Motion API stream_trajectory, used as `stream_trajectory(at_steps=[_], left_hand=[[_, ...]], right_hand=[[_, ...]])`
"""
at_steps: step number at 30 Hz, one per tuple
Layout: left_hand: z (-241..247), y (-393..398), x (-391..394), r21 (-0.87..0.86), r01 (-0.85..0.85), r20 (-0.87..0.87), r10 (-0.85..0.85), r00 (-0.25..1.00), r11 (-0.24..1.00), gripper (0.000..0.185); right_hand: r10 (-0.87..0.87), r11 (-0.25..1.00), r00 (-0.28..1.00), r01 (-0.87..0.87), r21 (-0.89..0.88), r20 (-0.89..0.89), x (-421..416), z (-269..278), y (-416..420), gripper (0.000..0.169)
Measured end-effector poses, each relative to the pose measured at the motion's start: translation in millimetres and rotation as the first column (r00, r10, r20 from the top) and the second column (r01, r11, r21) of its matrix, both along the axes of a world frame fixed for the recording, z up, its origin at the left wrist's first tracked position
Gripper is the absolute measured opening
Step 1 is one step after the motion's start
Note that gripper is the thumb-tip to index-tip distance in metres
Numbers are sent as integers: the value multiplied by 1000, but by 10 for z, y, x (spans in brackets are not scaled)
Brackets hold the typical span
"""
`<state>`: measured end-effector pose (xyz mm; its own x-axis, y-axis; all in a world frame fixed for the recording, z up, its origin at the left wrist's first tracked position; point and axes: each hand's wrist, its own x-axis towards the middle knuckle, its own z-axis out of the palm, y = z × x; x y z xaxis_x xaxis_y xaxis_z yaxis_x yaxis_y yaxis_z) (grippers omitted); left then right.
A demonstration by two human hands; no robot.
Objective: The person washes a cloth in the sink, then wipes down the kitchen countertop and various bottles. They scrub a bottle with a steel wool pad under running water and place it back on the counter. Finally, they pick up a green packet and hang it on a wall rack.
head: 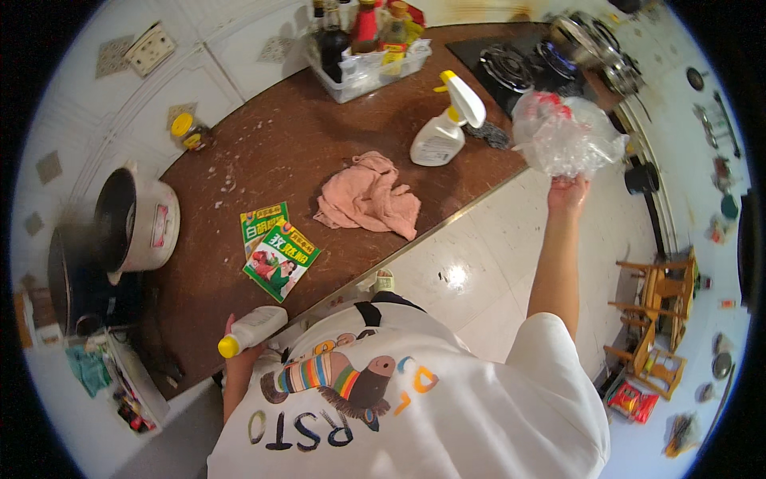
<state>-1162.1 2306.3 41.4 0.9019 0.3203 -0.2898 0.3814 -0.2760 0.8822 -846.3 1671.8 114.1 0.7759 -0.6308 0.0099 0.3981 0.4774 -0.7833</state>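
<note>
My left hand is closed around a white plastic bottle with a yellow cap, tilted at the counter's near edge. Out to the right, my right hand holds a crumpled clear plastic bag with red parts from below, beside the counter's edge and over the floor. Between the hands, a pink cloth lies bunched on the brown counter. Two green seasoning packets overlap left of it; the upper one shows printed pictures. A white spray bottle with a yellow nozzle stands beyond the cloth, next to a dark grey scouring pad.
A clear bin of sauce bottles stands at the back. The gas hob has a lit burner near metal pots. At left are a yellow-lidded jar and a rice cooker. Wooden chairs stand right, beyond the tiled floor.
</note>
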Motion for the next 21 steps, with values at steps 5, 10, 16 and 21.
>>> stream_trajectory(at_steps=[5,10,16,21], left_hand=[[-191,-108,-106,218,-116,86,100,991,969,88],[122,-400,-43,-28,-283,137,284,949,959,90],[327,-504,-35,132,-285,309,233,922,949,85],[671,-445,104,300,-99,273,14,962,949,80]], right_hand=[[64,998,948,-66,4,-312,323,-152,349,57],[82,847,809,-364,-387,-582,-88,-1182,1007,23],[613,-191,731,-231,-954,-299,-592,-636,2847,22],[325,-677,437,-512,-529,-839,-621,-780,3886,31]])
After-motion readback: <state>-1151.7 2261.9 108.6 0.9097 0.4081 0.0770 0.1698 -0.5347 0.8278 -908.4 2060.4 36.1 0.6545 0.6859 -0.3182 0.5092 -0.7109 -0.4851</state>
